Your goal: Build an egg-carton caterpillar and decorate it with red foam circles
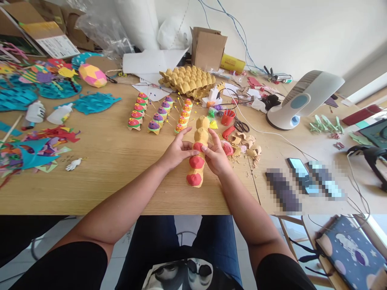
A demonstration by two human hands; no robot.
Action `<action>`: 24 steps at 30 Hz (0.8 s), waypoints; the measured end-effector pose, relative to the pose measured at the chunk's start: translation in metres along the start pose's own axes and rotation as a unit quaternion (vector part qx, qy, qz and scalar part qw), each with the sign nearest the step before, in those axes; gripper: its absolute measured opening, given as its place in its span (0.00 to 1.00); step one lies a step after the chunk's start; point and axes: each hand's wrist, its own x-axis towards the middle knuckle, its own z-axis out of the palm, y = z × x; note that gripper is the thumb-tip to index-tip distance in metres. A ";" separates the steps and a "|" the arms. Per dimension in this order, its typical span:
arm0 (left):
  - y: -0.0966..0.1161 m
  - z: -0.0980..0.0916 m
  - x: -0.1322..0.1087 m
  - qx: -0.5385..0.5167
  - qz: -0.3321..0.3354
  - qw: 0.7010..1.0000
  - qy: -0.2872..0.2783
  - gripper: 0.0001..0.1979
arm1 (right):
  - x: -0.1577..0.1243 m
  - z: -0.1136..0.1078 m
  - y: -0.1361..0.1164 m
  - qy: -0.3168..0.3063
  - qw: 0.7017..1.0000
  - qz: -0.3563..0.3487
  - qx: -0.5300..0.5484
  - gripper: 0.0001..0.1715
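Note:
Between both hands, near the table's front, is a strip of egg carton with several bumps. Red clay covers the three nearer bumps; the farther ones are bare tan. My left hand grips the strip from the left, thumb on the third red bump, index finger stretched forward. From the right, my right hand holds it, its thumb pressed beside the same red patch. Beyond the hands stand finished-looking carton caterpillars: a red one, a purple one and an orange one, with pins sticking out.
Right of the hands lie a red clay lump, torn carton scraps, scissors and a red cup. Egg trays sit behind. A white fan and phones are at right. Paper scraps cover the left.

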 end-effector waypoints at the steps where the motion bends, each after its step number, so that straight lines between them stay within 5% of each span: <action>1: -0.001 0.000 0.000 -0.006 0.004 1.000 -0.003 0.58 | 0.000 0.000 0.000 0.002 1.000 -0.001 0.006 0.46; 7: -0.002 0.001 0.000 -0.089 0.012 0.996 -0.030 0.57 | 0.000 0.000 0.002 0.006 1.000 -0.018 0.012 0.47; 14: -0.002 0.008 -0.002 -0.169 0.007 0.986 0.004 0.47 | -0.002 0.002 0.002 -0.014 1.000 0.005 0.022 0.50; 24: -0.001 0.011 -0.006 -0.148 0.011 0.989 0.000 0.43 | -0.001 0.004 0.004 0.006 0.999 -0.010 -0.030 0.50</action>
